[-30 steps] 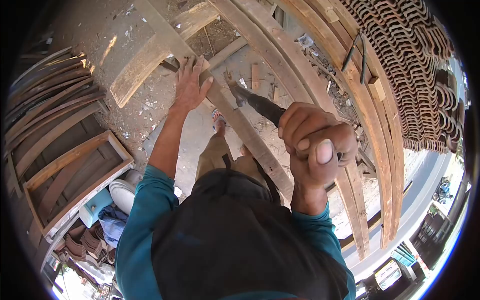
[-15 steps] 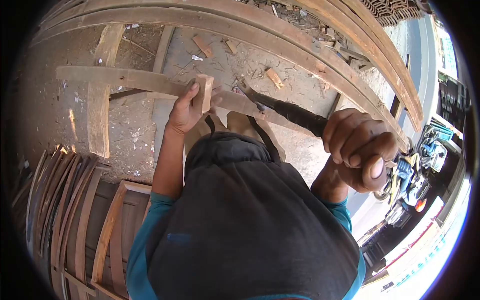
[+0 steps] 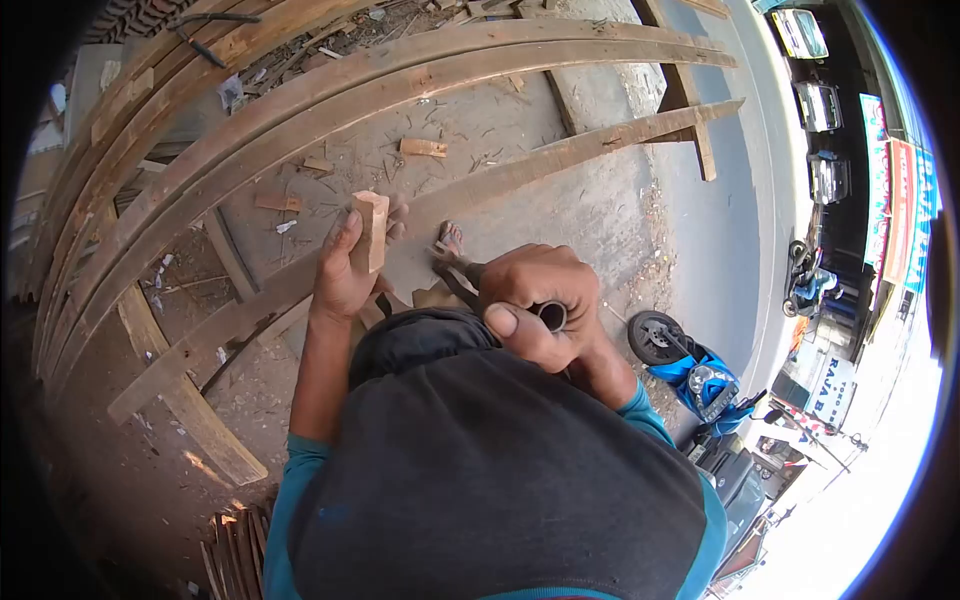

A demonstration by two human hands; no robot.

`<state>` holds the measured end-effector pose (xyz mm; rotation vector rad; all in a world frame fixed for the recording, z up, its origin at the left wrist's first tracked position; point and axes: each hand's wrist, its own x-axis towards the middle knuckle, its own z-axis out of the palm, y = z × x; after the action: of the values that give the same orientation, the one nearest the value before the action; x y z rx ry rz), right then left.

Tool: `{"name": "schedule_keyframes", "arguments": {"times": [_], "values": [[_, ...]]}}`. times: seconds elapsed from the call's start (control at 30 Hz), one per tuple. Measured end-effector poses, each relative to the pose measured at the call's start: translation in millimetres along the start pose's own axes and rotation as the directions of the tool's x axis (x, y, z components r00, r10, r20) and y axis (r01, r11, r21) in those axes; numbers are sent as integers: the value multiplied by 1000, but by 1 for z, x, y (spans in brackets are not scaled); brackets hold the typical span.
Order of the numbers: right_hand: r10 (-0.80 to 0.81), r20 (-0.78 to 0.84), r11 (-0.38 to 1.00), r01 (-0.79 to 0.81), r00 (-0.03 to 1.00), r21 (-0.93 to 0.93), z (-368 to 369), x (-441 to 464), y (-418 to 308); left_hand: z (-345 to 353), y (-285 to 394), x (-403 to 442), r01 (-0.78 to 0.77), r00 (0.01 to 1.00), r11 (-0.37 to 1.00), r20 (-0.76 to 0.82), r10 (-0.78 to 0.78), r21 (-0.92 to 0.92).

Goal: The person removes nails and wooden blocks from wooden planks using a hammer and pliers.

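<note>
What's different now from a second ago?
The left hand has lifted off the long plank and taken hold of a small wood block. The right hand has drawn in toward the middle of the body, and the view has swung toward the road. Unchanged: the right hand's grip on the tool, and the long plank lying across the wide board.

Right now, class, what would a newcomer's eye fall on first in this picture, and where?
Probably the left hand, left of centre, holding a small wood block, and the right hand near the middle, clenched around a handle seen end-on. A blue motorcycle at the right may catch the eye next, then the long planks across the top.
</note>
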<state>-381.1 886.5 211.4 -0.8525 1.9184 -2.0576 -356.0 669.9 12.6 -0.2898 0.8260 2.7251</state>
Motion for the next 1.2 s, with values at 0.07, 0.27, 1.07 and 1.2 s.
{"name": "schedule_keyframes", "arguments": {"times": [0.07, 0.27, 1.07, 1.2], "values": [[127, -17, 974, -128, 992, -186, -25, -19, 5, 12, 2, 19, 67, 995, 997, -65, -70, -41], [173, -393, 970, -224, 903, -89, -131, -95, 8, -6, -68, 60, 248, 923, 964, -278, -265, -95], [-381, -770, 886, -34, 512, -462, -406, -62, 59, 111, -204, 174, 143, 883, 455, -320, 343, 879], [-254, -780, 947, -18, 571, -321, -427, -38, 63, 117, -192, 202, 142, 810, 162, -208, 547, 977]]}}
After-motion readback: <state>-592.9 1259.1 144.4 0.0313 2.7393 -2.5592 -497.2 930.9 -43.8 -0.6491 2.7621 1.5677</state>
